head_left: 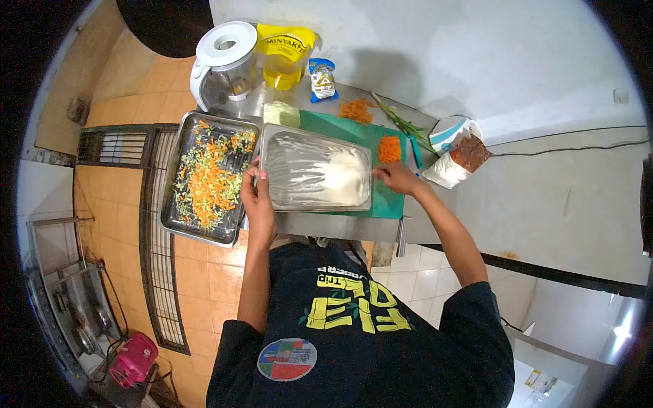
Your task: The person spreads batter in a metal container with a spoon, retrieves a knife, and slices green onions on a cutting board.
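Note:
A steel tray (299, 139) with white flour or dough heaped at its right end sits on a green cutting board (391, 204). My left hand (256, 187) grips the tray's left rim. My right hand (396, 178) rests at the tray's right rim, fingers curled, just below a pile of shredded carrot (389, 148). I cannot tell whether that hand holds the rim. To the left lies a second steel tray (178, 163) filled with chopped carrot and green vegetables.
A white blender jug (224, 64), a yellow oil pouch (284, 54) and a small blue packet (322, 78) stand at the counter's back. More shredded carrot (355, 110), green stalks (401, 122) and an open paper bag (454, 153) lie to the right. Tiled floor lies below the counter edge.

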Motion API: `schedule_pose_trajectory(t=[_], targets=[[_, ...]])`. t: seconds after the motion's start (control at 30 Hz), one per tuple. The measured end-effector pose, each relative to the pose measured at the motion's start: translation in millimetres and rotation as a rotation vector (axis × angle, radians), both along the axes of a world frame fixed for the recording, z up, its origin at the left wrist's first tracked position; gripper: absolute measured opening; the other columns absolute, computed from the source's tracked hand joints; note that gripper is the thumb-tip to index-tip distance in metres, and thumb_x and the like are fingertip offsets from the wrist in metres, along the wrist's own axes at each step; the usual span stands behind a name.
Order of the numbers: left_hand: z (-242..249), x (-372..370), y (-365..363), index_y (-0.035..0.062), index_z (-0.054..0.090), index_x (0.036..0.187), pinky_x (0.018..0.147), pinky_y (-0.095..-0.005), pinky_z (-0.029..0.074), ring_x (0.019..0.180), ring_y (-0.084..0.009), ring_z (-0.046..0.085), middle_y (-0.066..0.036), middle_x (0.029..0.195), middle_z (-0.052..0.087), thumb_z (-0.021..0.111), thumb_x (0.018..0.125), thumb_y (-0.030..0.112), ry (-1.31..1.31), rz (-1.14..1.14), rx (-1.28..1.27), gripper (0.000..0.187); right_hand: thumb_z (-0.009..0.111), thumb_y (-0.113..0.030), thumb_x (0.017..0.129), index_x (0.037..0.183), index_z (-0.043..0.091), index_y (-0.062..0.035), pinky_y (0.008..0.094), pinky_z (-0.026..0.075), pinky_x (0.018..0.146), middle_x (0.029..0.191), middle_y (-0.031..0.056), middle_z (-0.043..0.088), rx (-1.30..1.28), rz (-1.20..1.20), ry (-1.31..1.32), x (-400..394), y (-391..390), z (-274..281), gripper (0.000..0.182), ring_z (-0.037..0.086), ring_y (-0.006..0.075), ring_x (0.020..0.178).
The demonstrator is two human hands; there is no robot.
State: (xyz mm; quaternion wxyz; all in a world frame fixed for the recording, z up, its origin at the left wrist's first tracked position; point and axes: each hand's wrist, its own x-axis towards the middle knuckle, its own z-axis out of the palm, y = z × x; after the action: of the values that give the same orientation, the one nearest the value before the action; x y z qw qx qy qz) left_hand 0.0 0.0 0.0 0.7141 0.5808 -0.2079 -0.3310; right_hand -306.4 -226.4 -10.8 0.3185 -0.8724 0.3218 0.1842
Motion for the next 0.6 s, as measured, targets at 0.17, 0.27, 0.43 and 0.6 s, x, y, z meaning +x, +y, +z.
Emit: schedule_pose_trajectory(t=[0.17, 0.27, 0.43, 0.6], targets=[[-2.0, -13.1, -5.1, 0.0049, 0.052, 0.101, 0.106, -0.0336, 0.035, 0.121, -0.0197, 0.049, -0.014, 0.137, 0.053, 0.053, 0.104, 0.021, -0.010, 0.014, 0.000, 0.017, 0.055, -0.026, 0.096, 0.104, 0.067, -0.0051, 0.0464, 0.051, 0.072, 0.086, 0.0183, 0.070, 0.084, 0.028, 0.010, -11.9, -5.3, 16.9, 0.025, 0.067, 0.0368, 0.081], [10.3, -6.9, -7.2, 0.0043, 0.052, 0.101, 0.106, -0.0344, 0.036, 0.121, -0.0202, 0.049, -0.014, 0.138, 0.052, 0.053, 0.104, 0.022, -0.041, -0.005, -0.022, 0.017, 0.055, -0.023, 0.096, 0.101, 0.068, -0.0041, 0.0463, 0.050, 0.072, 0.088, 0.0200, 0.069, -0.338, -0.019, 0.006, 2.0, -3.4, 4.7, 0.024, 0.065, 0.0388, 0.080], [13.7, -3.8, -0.8, 0.0043, 0.051, 0.102, 0.106, -0.0349, 0.037, 0.121, -0.0200, 0.049, -0.015, 0.139, 0.052, 0.053, 0.104, 0.021, -0.051, 0.001, 0.018, 0.016, 0.056, -0.024, 0.095, 0.100, 0.069, -0.0026, 0.0472, 0.049, 0.072, 0.091, 0.0222, 0.068, -0.181, -0.018, -0.134, 16.1, 3.0, 15.3, 0.026, 0.065, 0.0407, 0.081], [10.1, -2.2, -1.5, 0.0036, 0.051, 0.101, 0.105, -0.0344, 0.039, 0.121, -0.0201, 0.050, -0.015, 0.138, 0.052, 0.052, 0.104, 0.019, -0.055, 0.008, 0.013, 0.016, 0.056, -0.025, 0.095, 0.100, 0.069, -0.0019, 0.0486, 0.049, 0.073, 0.092, 0.0224, 0.068, -0.082, 0.084, 0.003, 23.1, -7.9, 25.8, 0.027, 0.065, 0.0418, 0.084]])
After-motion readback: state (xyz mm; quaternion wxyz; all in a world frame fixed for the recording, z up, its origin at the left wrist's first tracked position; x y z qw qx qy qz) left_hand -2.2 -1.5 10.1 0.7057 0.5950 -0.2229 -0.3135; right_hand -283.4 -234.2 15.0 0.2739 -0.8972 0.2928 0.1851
